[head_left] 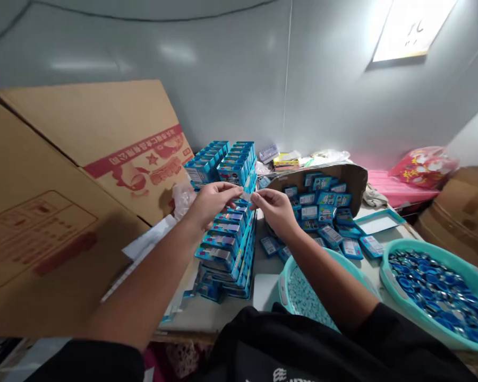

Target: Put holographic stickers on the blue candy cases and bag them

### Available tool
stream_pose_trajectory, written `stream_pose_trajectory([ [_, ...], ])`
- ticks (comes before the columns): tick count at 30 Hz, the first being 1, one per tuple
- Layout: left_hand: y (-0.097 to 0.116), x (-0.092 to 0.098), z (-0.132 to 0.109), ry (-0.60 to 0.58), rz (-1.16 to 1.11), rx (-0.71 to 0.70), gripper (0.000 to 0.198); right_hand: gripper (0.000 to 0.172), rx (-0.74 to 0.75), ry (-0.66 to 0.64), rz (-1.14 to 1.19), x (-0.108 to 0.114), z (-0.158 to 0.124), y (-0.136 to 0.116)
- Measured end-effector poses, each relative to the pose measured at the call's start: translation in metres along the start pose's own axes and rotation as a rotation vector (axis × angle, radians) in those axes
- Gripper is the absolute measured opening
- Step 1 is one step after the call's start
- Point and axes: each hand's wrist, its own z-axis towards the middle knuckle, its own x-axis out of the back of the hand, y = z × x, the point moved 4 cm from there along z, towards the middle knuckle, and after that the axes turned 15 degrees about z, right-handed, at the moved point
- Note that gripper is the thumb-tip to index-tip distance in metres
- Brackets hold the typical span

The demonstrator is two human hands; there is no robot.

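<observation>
- Your left hand (213, 202) and right hand (278, 208) meet mid-view, fingers of both pinching a small pale piece (246, 196).
- Blue boxes (219, 241) stand stacked below, toward 7 o'clock.
- A large carton (59, 154) walls off your 9 o'clock.
- At 3 o'clock, blue packs (326, 199) fill an opened box (356, 180).
- Your right forearm crosses a teal basin (283, 291) at 5.

Stacked boxes (220, 240): blue and lilac. Carton (135, 114): brown, red-printed. Basins (386, 276): teal. Wall (231, 74): grey. Sleeves (406, 334): black.
</observation>
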Motion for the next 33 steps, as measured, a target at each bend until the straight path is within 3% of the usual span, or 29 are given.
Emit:
stream_pose_trajectory([
  [4, -0.005, 0.002, 0.023, 0.053, 0.123, -0.036, 0.034, 0.035, 0.028, 0.07, -0.038, 0.002, 0.015, 0.013],
  [15, -0.042, -0.007, 0.076, 0.005, 0.461, -0.066, 0.02, 0.031, -0.181, 0.1, -0.053, 0.029, 0.047, 0.064],
  [24, -0.063, -0.012, 0.087, -0.021, 0.543, -0.039, 0.022, 0.03, -0.222, 0.104, -0.014, 0.036, 0.043, 0.085],
  [33, -0.071, -0.013, 0.091, -0.048, 0.447, 0.034, 0.022, 0.035, -0.238, 0.099, 0.044, 0.037, 0.045, 0.094],
])
